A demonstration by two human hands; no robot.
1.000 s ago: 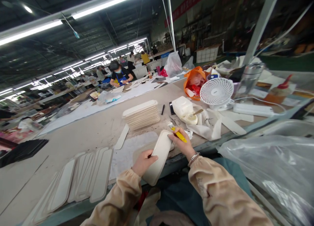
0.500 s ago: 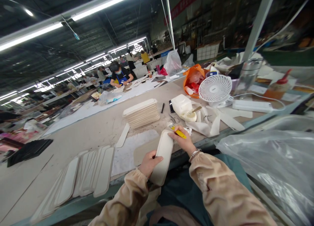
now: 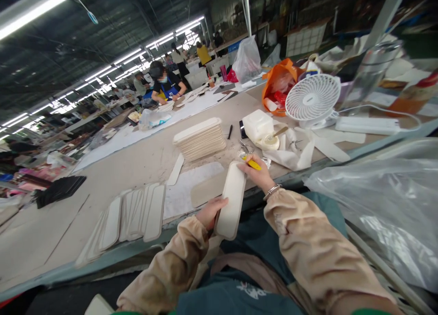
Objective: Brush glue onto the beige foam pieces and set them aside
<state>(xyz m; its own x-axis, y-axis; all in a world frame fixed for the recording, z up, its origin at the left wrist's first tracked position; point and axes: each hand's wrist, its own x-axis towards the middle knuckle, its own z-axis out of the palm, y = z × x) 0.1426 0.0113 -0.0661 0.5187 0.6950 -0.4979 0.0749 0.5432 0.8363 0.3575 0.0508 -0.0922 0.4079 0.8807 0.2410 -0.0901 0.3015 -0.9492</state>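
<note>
A long off-white panel with rounded corners (image 3: 231, 201) is tilted over the table's front edge. My left hand (image 3: 212, 211) grips its left side, thumb on top. At the panel's upper right corner is my right hand (image 3: 256, 170), closed around a yellow-handled tool (image 3: 252, 163); its fingertips touch the panel. The tool's working end is too small to make out. Beyond the hands stands a neat stack of similar panels (image 3: 200, 139). More panels (image 3: 132, 212) lie fanned out to the left. Below the stack, a beige panel (image 3: 208, 187) rests on white paper (image 3: 181, 201).
To the right are scissors (image 3: 245, 147), a white jug (image 3: 258, 126), a white fan (image 3: 313, 98), an orange bag (image 3: 278, 85), a bottle of amber liquid (image 3: 412, 96) and fabric scraps (image 3: 328, 146). Clear plastic sheeting (image 3: 386, 201) hangs at the right. A co-worker (image 3: 167, 85) sits farther back.
The camera view has shifted, so the table's things sit higher in the picture. Both hands keep hold of the panel and tool; my left fingers have moved slightly along the panel's edge.
</note>
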